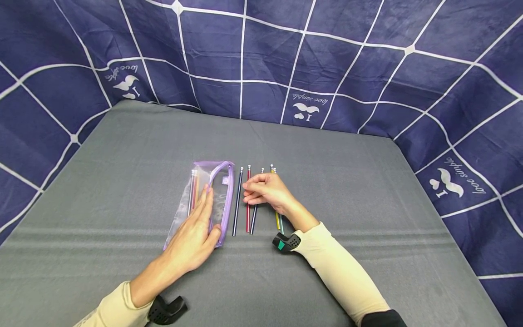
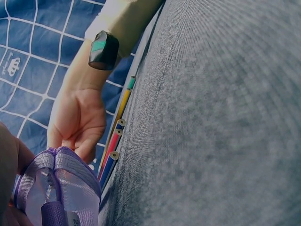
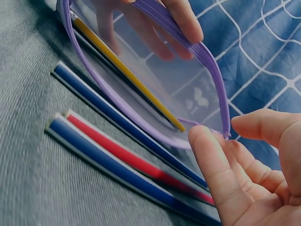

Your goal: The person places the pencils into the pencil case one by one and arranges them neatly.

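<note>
- Blue cloth [image 1: 271, 54] with white grid lines hangs behind the grey surface [image 1: 347, 181], on which the clear pouch [image 1: 230, 195] lies.
- The left hand [image 1: 191, 240] grips the pouch's rim; the right hand [image 1: 267, 190], just right of the pouch, is released, fingers loosely bent.
- Right of the pouch lie two blue pencils [image 1: 237, 202], a red pencil [image 1: 248, 220], a yellow pencil [image 1: 277, 221] and a green pencil [image 1: 281, 225].
- The right-wrist view, unlike the head view, shows the left hand partly behind the pouch's clear wall.
- Head view: the right hand partly hides pencils; those inside the pouch are hard to count.

Unzipped clear purple-edged pouch [image 1: 230, 195] beside five loose pencils [image 1: 238, 200]
</note>
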A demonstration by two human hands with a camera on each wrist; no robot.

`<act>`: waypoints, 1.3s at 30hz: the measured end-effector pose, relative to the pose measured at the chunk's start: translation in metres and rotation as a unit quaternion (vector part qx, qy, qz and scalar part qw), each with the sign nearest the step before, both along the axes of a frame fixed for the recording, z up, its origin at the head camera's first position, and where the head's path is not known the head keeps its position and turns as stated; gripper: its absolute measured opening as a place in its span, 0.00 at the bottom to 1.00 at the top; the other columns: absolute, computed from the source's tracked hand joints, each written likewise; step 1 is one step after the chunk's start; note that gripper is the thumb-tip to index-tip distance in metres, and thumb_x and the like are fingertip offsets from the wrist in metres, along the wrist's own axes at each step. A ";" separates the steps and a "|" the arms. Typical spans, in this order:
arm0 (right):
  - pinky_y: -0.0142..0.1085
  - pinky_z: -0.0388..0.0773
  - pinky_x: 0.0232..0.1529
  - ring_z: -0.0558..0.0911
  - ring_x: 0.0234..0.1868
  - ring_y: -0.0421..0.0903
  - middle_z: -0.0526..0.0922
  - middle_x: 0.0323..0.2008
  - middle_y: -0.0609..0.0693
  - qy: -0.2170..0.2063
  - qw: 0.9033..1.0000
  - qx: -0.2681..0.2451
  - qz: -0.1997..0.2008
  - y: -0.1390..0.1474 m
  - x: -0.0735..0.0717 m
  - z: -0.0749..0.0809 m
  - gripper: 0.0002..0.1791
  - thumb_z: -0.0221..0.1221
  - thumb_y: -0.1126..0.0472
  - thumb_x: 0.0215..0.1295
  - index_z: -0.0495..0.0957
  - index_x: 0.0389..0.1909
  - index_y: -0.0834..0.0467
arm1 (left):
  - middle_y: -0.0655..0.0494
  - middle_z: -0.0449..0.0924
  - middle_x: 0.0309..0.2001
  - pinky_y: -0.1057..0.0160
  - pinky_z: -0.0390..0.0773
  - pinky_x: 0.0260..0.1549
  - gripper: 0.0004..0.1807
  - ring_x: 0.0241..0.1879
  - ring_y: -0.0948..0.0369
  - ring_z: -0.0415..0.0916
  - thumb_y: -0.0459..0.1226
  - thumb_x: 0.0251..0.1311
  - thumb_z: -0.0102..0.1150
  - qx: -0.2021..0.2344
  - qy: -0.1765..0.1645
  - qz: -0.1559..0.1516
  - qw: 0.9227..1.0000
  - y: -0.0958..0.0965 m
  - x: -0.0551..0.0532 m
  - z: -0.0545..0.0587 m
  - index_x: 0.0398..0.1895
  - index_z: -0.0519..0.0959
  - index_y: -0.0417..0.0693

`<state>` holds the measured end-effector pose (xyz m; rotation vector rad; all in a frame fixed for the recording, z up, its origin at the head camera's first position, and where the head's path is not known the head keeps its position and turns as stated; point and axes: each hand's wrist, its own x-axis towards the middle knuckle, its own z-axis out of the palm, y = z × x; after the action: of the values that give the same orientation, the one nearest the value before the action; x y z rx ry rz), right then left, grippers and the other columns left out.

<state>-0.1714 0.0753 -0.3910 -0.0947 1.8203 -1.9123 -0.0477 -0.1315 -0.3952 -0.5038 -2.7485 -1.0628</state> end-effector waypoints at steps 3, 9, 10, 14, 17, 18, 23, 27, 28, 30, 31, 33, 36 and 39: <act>0.34 0.84 0.28 0.85 0.23 0.45 0.83 0.23 0.54 -0.001 1.000 0.001 -0.007 0.005 -0.001 0.000 0.08 0.59 0.73 0.64 0.77 0.41 0.74 | 0.38 0.41 0.78 0.43 0.52 0.70 0.45 0.75 0.46 0.45 0.31 0.61 0.56 0.000 -0.001 0.001 1.000 0.000 0.000 0.000 0.77 0.44 0.31; 0.34 0.84 0.28 0.85 0.23 0.45 0.83 0.23 0.55 0.000 1.000 0.002 -0.018 0.016 -0.003 -0.002 0.05 0.58 0.73 0.64 0.77 0.39 0.72 | 0.37 0.41 0.77 0.44 0.52 0.70 0.45 0.75 0.46 0.44 0.31 0.61 0.56 -0.001 -0.003 0.000 1.000 0.000 0.000 0.000 0.77 0.44 0.31; 0.34 0.84 0.28 0.85 0.23 0.45 0.83 0.23 0.55 0.000 1.000 0.002 -0.020 0.018 -0.003 -0.002 0.05 0.58 0.73 0.64 0.77 0.39 0.72 | 0.37 0.41 0.77 0.44 0.52 0.70 0.45 0.75 0.46 0.44 0.31 0.61 0.56 -0.001 -0.002 0.000 1.000 0.000 0.000 0.000 0.77 0.44 0.31; 0.33 0.84 0.28 0.86 0.23 0.45 0.84 0.23 0.54 0.003 1.000 0.005 -0.021 0.024 -0.004 -0.002 0.07 0.59 0.73 0.64 0.77 0.41 0.73 | 0.37 0.41 0.77 0.44 0.52 0.70 0.45 0.75 0.46 0.45 0.31 0.61 0.56 -0.002 -0.001 0.001 1.000 -0.001 0.000 -0.001 0.77 0.44 0.31; 0.33 0.84 0.28 0.85 0.23 0.44 0.84 0.24 0.54 0.004 1.000 0.008 -0.023 0.028 -0.004 -0.002 0.12 0.58 0.72 0.64 0.76 0.44 0.77 | 0.36 0.41 0.77 0.44 0.52 0.70 0.45 0.75 0.46 0.44 0.31 0.60 0.55 -0.003 -0.001 0.000 1.000 -0.001 0.000 -0.001 0.76 0.44 0.30; 0.33 0.84 0.29 0.85 0.23 0.43 0.84 0.24 0.54 0.005 1.000 0.009 -0.023 0.030 -0.004 -0.002 0.13 0.58 0.72 0.64 0.75 0.45 0.79 | 0.36 0.41 0.77 0.44 0.52 0.70 0.45 0.76 0.46 0.44 0.31 0.60 0.55 -0.003 -0.001 -0.001 1.000 -0.001 0.000 -0.001 0.76 0.44 0.30; 0.32 0.84 0.28 0.85 0.23 0.42 0.84 0.24 0.54 0.004 1.000 0.012 -0.028 0.036 -0.004 -0.002 0.15 0.58 0.72 0.65 0.74 0.47 0.80 | 0.36 0.41 0.77 0.45 0.52 0.71 0.44 0.76 0.47 0.44 0.31 0.60 0.55 -0.003 0.000 -0.003 1.000 -0.001 0.000 -0.001 0.76 0.45 0.29; 0.32 0.84 0.28 0.85 0.24 0.43 0.83 0.24 0.54 0.002 0.999 0.009 -0.033 0.040 -0.004 -0.001 0.10 0.58 0.72 0.64 0.76 0.43 0.75 | 0.36 0.41 0.77 0.45 0.52 0.71 0.44 0.76 0.46 0.44 0.31 0.60 0.55 -0.003 0.001 -0.003 1.000 -0.001 0.000 -0.001 0.76 0.45 0.29; 0.32 0.84 0.28 0.85 0.24 0.43 0.83 0.24 0.53 0.002 0.999 0.009 -0.036 0.041 -0.005 -0.001 0.08 0.58 0.72 0.64 0.77 0.42 0.73 | 0.36 0.41 0.77 0.45 0.52 0.70 0.44 0.76 0.46 0.44 0.31 0.60 0.55 -0.003 0.002 -0.002 1.000 -0.001 0.000 -0.001 0.76 0.45 0.29; 0.32 0.84 0.28 0.85 0.23 0.43 0.83 0.24 0.53 0.001 0.999 0.007 -0.041 0.044 -0.005 -0.001 0.05 0.58 0.73 0.64 0.77 0.39 0.70 | 0.36 0.42 0.77 0.45 0.52 0.70 0.44 0.76 0.46 0.44 0.31 0.60 0.55 -0.003 0.003 -0.002 1.000 -0.001 0.000 -0.001 0.76 0.45 0.29; 0.32 0.84 0.28 0.85 0.23 0.43 0.83 0.23 0.53 0.000 0.999 0.007 -0.044 0.045 -0.006 -0.001 0.04 0.58 0.73 0.64 0.77 0.38 0.69 | 0.36 0.42 0.77 0.44 0.52 0.70 0.44 0.76 0.46 0.44 0.31 0.60 0.55 -0.003 0.004 -0.002 1.000 -0.001 0.000 -0.001 0.76 0.45 0.29; 0.32 0.84 0.27 0.85 0.23 0.43 0.82 0.23 0.53 -0.002 0.999 0.007 -0.050 0.048 -0.006 -0.002 0.03 0.58 0.73 0.64 0.77 0.37 0.68 | 0.36 0.42 0.77 0.44 0.53 0.70 0.44 0.76 0.46 0.44 0.31 0.60 0.55 -0.003 0.005 -0.002 1.000 -0.001 0.000 -0.001 0.76 0.45 0.29; 0.32 0.83 0.27 0.85 0.22 0.43 0.82 0.23 0.53 -0.006 0.998 0.010 -0.058 0.052 -0.007 -0.003 0.03 0.59 0.73 0.64 0.77 0.38 0.67 | 0.36 0.43 0.77 0.43 0.53 0.70 0.44 0.75 0.46 0.44 0.31 0.60 0.55 -0.002 0.007 -0.002 1.000 -0.001 0.000 -0.001 0.76 0.45 0.29; 0.31 0.83 0.26 0.85 0.22 0.43 0.82 0.23 0.52 -0.007 0.998 0.016 -0.065 0.056 -0.009 -0.004 0.04 0.59 0.72 0.64 0.77 0.38 0.68 | 0.36 0.43 0.77 0.43 0.53 0.70 0.44 0.76 0.46 0.44 0.31 0.60 0.55 -0.001 0.006 -0.001 1.000 -0.002 0.000 -0.001 0.76 0.45 0.29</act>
<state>-0.1802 0.1309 -0.3947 0.0490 1.8877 -1.9642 -0.0480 -0.1331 -0.3960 -0.5132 -2.7391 -1.0539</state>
